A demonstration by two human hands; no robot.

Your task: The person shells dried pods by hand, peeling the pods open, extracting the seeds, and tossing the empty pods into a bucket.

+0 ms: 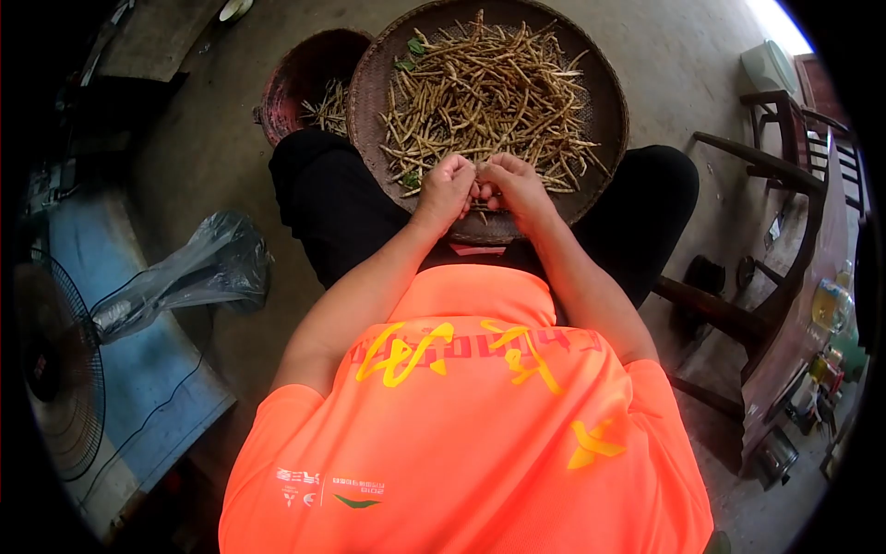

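Head view: a shallow round woven basket (pixel 366 115) lies between the wearer's knees in black trousers (pixel 318 198), its near edge close to the waist. Dry, slender pods (pixel 480 92), tan to brown, are heaped loosely across it, with a few green leaves (pixel 416 45) at the left side of the heap. The two hands meet above the near part of the basket. The left hand (pixel 447 191) and the right hand (pixel 513 187) are partly closed, fingertips together; whatever they pinch is too small and too hidden by the fingers to identify. Pods lie just beyond and beside both hands.

Left of the basket and close against it stands a deeper reddish tub (pixel 277 97), containing a smaller bunch of similar thin pieces (pixel 330 109). Periphery: a fan (pixel 69 369) and a clear plastic bag (pixel 208 268) at left; a dark wooden chair (pixel 729 319) and a pale bucket (pixel 768 68) at right.
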